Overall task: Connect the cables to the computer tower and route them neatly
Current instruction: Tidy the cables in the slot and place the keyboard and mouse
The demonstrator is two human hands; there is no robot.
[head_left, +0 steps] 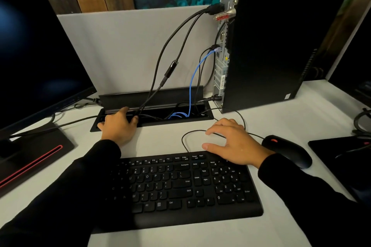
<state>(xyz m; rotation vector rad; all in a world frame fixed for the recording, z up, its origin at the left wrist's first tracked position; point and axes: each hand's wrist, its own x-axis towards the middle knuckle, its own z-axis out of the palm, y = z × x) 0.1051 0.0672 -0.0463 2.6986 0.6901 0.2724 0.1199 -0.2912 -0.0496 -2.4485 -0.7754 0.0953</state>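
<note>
A black computer tower (281,46) stands at the back right of the white desk, its rear panel facing left. Two thick black cables (172,46) run from its top ports down into the open cable tray (152,120) set in the desk. A blue network cable (192,80) goes from a mid port into the same tray. My left hand (118,124) reaches into the tray's left end, fingers curled around the black cables there. My right hand (230,140) rests on the desk with spread fingers over a thin black cable loop (185,136) behind the keyboard (186,184).
A black mouse (287,150) lies right of my right hand. A dark monitor (36,56) on a stand with a red stripe fills the left. A grey divider panel (124,46) rises behind the tray. Another black stand and cables sit at the far right.
</note>
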